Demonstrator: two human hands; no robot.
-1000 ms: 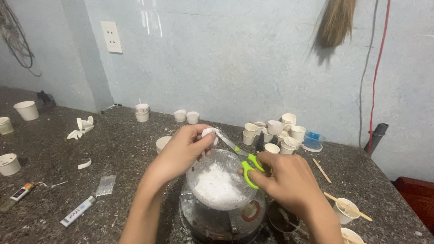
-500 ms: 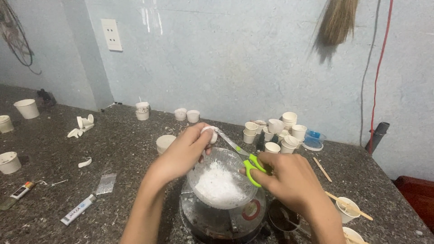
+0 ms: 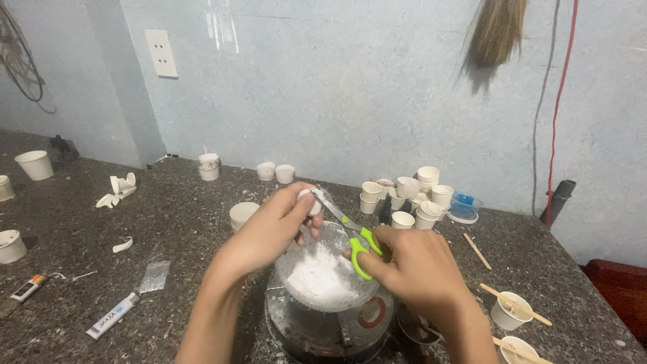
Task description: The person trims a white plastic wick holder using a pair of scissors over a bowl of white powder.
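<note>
My left hand (image 3: 273,226) pinches a small white piece (image 3: 311,202) between thumb and fingertips, held just over the far rim of the clear bowl (image 3: 325,278) of white shreds. My right hand (image 3: 411,269) is clenched through the green handles of the scissors (image 3: 349,229) — blades slightly parted, tips touching the white piece. The bowl sits on a dark round base (image 3: 330,330) near the counter's (image 3: 189,222) front edge. Open counter lies to my left; a cluster of paper cups (image 3: 411,195) crowds the wall side — two cups with sticks (image 3: 515,310) stand near my right wrist.
</note>
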